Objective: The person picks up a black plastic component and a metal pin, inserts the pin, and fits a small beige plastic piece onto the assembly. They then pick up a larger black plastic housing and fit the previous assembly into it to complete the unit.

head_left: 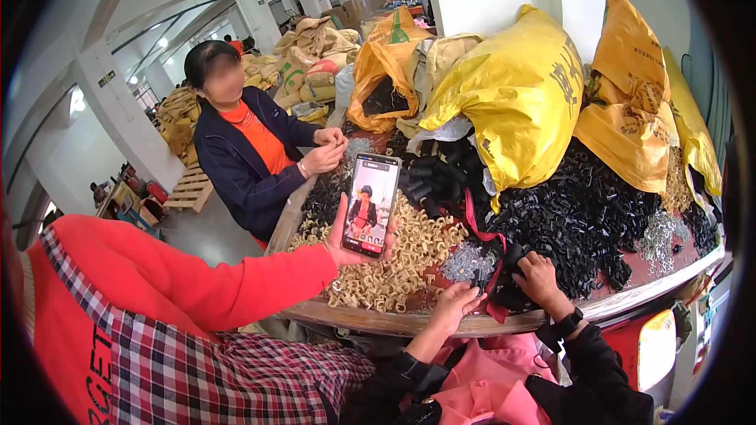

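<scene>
Leaning in from the left, a neighbour's red sleeve filled the lower corner, and that person's hand held a phone upright over the bench, its long axis running near vertical with a slight tilt to the right. Behind it a second person in a dark jacket stood at the far edge of the bench, fingers pinched together over something too small to make out. A heap of cream plastic rings lay beneath the phone.

Just right of that heap, the wearer's left hand rested at the near edge of the bench, fingers curled around a small dark piece; its shape and which way it pointed could not be told. The right hand, a black watch at the wrist, lay knuckles-up on the pile of black plastic parts, fingertips buried in them, so whether it gripped anything was hidden. Between the two hands sat a small mound of silvery metal clips.

Yellow sacks slumped over the far side, covering much of the black pile.
</scene>
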Demonstrator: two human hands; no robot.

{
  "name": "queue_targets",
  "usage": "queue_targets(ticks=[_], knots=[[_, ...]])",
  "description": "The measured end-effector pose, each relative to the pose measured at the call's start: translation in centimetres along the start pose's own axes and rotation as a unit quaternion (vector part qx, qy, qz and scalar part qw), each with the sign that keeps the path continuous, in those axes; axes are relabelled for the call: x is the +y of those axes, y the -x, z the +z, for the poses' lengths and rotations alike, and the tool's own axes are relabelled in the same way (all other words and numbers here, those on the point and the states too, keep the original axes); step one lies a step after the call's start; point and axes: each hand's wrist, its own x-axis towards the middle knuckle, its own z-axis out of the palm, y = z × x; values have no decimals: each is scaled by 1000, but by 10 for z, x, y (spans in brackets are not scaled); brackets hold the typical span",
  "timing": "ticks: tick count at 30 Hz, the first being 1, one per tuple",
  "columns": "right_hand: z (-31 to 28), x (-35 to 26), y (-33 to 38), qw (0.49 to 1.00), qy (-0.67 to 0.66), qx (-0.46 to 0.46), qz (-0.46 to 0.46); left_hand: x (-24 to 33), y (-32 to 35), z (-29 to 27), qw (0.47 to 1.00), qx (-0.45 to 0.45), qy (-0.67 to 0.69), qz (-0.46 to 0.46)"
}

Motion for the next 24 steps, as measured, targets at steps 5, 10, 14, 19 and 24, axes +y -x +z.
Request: queue_targets(ticks=[5, 10, 14, 19, 24], knots=[[7, 5, 6, 998, 5, -52, -30, -1, 1, 7, 1000, -4, -16, -8], [21, 17, 17, 1000, 11, -4, -26, -4, 5, 12, 1000, -8, -5, -14], [-13, 12, 13, 993, 69, 88, 30, -4, 4, 15, 1000, -22, 0, -7], [11, 21, 26, 995, 94, 0, 45, -11, 14, 25, 999, -47, 3, -9], [0, 8, 27, 996, 24, -75, 46, -10, 24, 32, 999, -50, 5, -3]])
